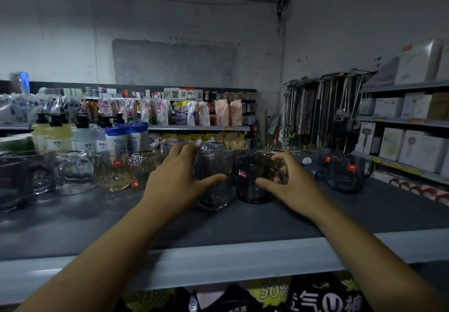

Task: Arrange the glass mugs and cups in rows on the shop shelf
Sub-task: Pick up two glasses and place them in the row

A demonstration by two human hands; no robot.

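On the dark shelf top (170, 222) stand several glass cups and mugs. My left hand (177, 180) grips a tall smoky glass cup (215, 180), thumb across its front and fingers behind it. My right hand (289, 183) is curled round a dark grey mug (252, 178) with a red sticker, fingers at its handle side. Two amber textured glasses (113, 171) stand to the left. Clear mugs (75, 171) sit further left. Blue-tinted mugs (345, 173) with red stickers stand to the right.
The shelf's pale front edge (218, 260) runs across below my arms. Pump bottles (58, 132) and blue-lidded tubs (126, 137) stand behind the glasses at left. Boxed goods fill the shelves at right (413, 141). Packaged goods (303, 297) hang below the shelf.
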